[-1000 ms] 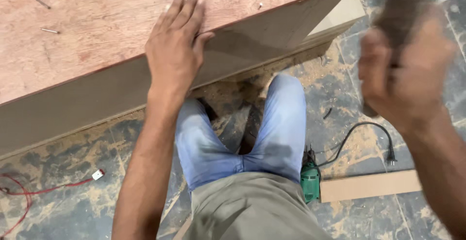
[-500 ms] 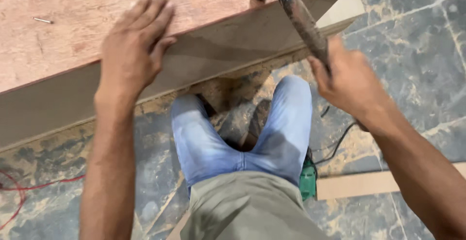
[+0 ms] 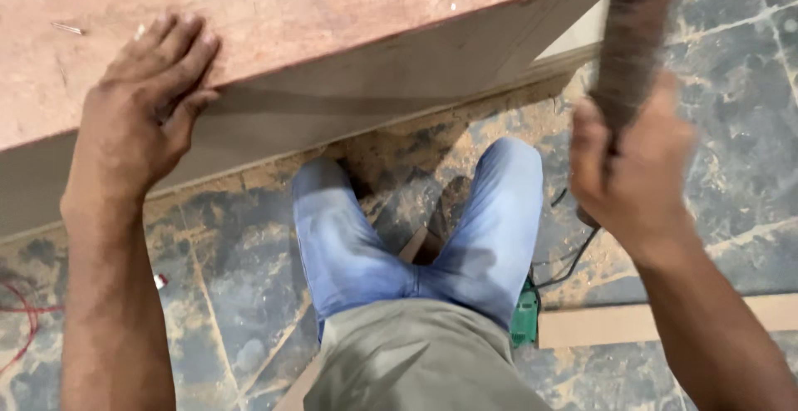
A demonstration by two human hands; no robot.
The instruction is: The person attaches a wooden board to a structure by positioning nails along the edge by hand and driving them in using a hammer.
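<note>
Head view gives me a floor [image 3: 731,178] of dark grey-blue mottled tiles, dusted all over with pale sawdust, thickest along the foot of the workpiece. Across the top runs the surface, a reddish plywood board [image 3: 332,12] with a plain brown side panel [image 3: 349,99] dropping from its near edge to the floor; both are cut off at the left and top of the frame. Below it I see the person's knees in light blue jeans, spread apart. My left hand [image 3: 137,120] lies flat and open, fingers on the plywood top and thumb pressed against the side panel. My right hand [image 3: 636,174] is closed around the handle of a hammer [image 3: 632,37], held up over the floor to the right of the board, well apart from the left; the tool is a dark blur and its head runs out of frame, so I cannot make out its shape. A light wooden strip [image 3: 632,324] lies on the floor at right, touching a green power tool [image 3: 524,319] mostly hidden behind the leg. A black cord [image 3: 573,253] trails beside it, a red wire [image 3: 25,319] sits at far left, and small nails [image 3: 66,27] rest on the plywood.
</note>
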